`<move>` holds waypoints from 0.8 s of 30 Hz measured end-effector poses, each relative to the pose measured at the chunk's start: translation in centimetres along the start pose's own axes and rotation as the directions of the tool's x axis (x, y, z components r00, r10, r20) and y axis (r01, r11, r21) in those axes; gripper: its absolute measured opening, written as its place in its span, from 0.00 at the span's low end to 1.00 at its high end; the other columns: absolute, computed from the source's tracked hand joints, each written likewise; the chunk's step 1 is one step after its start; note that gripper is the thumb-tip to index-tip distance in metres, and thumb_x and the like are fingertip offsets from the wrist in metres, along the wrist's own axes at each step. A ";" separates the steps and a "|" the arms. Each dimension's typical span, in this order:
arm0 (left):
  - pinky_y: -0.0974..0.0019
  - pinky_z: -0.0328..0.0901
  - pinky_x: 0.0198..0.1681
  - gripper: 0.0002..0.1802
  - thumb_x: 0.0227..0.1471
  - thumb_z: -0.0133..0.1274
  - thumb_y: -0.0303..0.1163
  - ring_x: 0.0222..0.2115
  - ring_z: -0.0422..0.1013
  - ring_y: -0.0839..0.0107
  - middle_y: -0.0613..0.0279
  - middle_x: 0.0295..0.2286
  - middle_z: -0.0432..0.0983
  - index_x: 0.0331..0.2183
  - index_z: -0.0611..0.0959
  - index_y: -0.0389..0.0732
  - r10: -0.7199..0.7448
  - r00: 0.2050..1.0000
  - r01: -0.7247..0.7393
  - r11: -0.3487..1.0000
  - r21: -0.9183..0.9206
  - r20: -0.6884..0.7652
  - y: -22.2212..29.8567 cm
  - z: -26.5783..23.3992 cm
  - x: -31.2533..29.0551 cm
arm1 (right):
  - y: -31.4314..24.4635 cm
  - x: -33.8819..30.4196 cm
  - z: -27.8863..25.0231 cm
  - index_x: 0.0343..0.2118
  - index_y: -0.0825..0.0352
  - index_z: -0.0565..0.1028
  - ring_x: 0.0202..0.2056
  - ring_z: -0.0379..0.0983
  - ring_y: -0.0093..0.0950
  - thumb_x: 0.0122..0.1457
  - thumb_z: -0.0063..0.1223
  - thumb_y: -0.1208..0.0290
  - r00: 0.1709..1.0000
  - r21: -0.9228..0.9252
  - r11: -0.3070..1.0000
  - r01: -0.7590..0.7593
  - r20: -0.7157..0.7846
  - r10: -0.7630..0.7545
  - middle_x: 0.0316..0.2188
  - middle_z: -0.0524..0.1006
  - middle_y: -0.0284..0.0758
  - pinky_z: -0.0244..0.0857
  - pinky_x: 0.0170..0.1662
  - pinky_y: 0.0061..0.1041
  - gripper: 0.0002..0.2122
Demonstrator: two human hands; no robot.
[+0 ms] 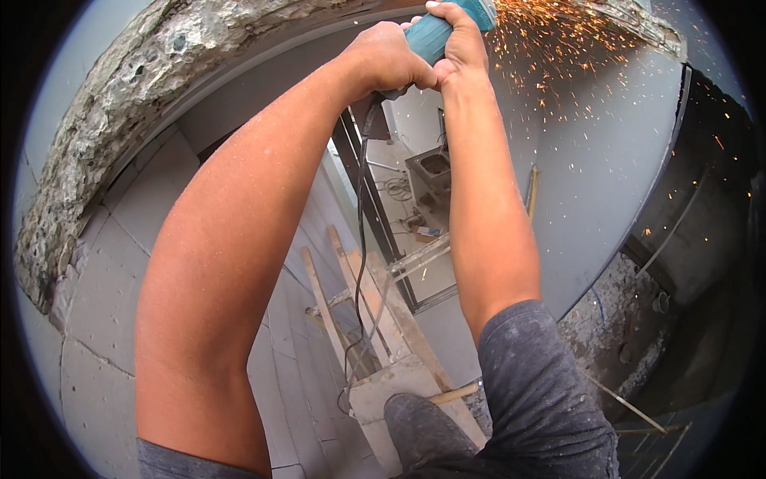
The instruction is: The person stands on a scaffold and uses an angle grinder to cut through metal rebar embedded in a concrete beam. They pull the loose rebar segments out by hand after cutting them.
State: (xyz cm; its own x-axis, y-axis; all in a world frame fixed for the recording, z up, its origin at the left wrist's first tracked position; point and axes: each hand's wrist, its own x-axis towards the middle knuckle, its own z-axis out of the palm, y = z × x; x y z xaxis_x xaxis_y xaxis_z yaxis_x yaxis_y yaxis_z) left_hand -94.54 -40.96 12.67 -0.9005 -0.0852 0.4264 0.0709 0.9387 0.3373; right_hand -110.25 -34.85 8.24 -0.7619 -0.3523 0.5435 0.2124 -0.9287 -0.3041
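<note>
Both my arms reach up to a teal angle grinder at the top of the view. My left hand is closed round its rear end, where the dark cord comes out and hangs down. My right hand is wrapped round the body, farther forward. The grinder's disc lies out of sight at the top edge. Orange sparks spray from it to the right, along a rough broken edge.
Rough broken masonry arches across the upper left. Beneath me stands a wooden ladder-like frame, the cord draped beside it. Block wall lines the left. Farther down are a doorway frame and rubble at the right.
</note>
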 end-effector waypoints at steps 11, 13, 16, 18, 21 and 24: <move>0.63 0.69 0.30 0.20 0.36 0.70 0.33 0.26 0.75 0.70 0.59 0.26 0.80 0.33 0.86 0.30 0.003 0.999 -0.002 1.000 0.005 -0.045 -1.2 -1.7 -2.2 | 2.3 -0.6 2.0 0.36 0.58 0.78 0.25 0.79 0.33 0.56 0.65 0.74 0.997 -0.011 0.999 -0.050 0.064 0.051 0.24 0.77 0.33 0.80 0.34 0.37 0.07; 0.64 0.69 0.29 0.20 0.36 0.70 0.33 0.25 0.74 0.72 0.61 0.25 0.78 0.32 0.85 0.31 0.013 1.000 -0.014 0.997 -0.076 -0.011 -1.5 -2.8 -2.9 | 2.6 -0.5 3.1 0.38 0.64 0.81 0.28 0.81 0.43 0.63 0.61 0.68 0.999 -0.063 0.997 -0.041 0.010 0.042 0.28 0.82 0.43 0.79 0.39 0.42 0.06; 0.65 0.68 0.29 0.20 0.35 0.70 0.34 0.23 0.73 0.74 0.63 0.24 0.77 0.31 0.84 0.31 -0.096 0.995 0.098 0.993 -0.066 0.024 -5.2 -2.6 -6.4 | 5.0 -8.5 6.0 0.39 0.74 0.77 0.27 0.81 0.39 0.53 0.69 0.76 0.998 -0.066 0.998 -0.020 -0.068 0.016 0.29 0.79 0.42 0.83 0.35 0.43 0.14; 0.63 0.71 0.35 0.25 0.34 0.69 0.34 0.28 0.77 0.69 0.58 0.28 0.81 0.37 0.84 0.31 -0.053 0.998 0.050 0.992 -0.116 -0.030 -3.9 -0.4 -9.7 | 4.9 -11.3 4.1 0.37 0.72 0.78 0.26 0.81 0.37 0.53 0.69 0.75 0.993 -0.096 0.995 -0.039 -0.113 0.029 0.28 0.79 0.41 0.82 0.35 0.41 0.12; 0.59 0.74 0.45 0.36 0.34 0.72 0.37 0.37 0.82 0.59 0.49 0.37 0.84 0.47 0.83 0.31 -0.201 0.980 0.200 0.969 -0.142 0.008 -4.8 2.3 -13.4 | 6.2 -15.8 2.6 0.38 0.73 0.78 0.26 0.81 0.35 0.53 0.69 0.75 0.982 -0.106 0.988 -0.116 -0.161 0.098 0.28 0.80 0.40 0.81 0.34 0.38 0.13; 0.59 0.74 0.45 0.38 0.34 0.73 0.37 0.38 0.82 0.60 0.50 0.38 0.84 0.49 0.81 0.30 -0.284 0.959 0.276 0.938 -0.211 -0.008 -6.9 5.6 -17.6 | 8.3 -19.5 0.7 0.38 0.73 0.79 0.30 0.83 0.35 0.55 0.67 0.74 0.964 -0.180 0.956 -0.231 -0.172 0.200 0.30 0.81 0.41 0.82 0.38 0.38 0.11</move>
State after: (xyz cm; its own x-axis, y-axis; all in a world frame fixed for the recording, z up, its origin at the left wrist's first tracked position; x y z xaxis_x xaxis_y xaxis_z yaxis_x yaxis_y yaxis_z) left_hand -81.59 -44.05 -1.88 -0.8800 -0.3508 0.3203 -0.0910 0.7863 0.6112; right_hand -93.18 -35.75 -4.30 -0.7979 -0.5055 0.3284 0.2685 -0.7858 -0.5571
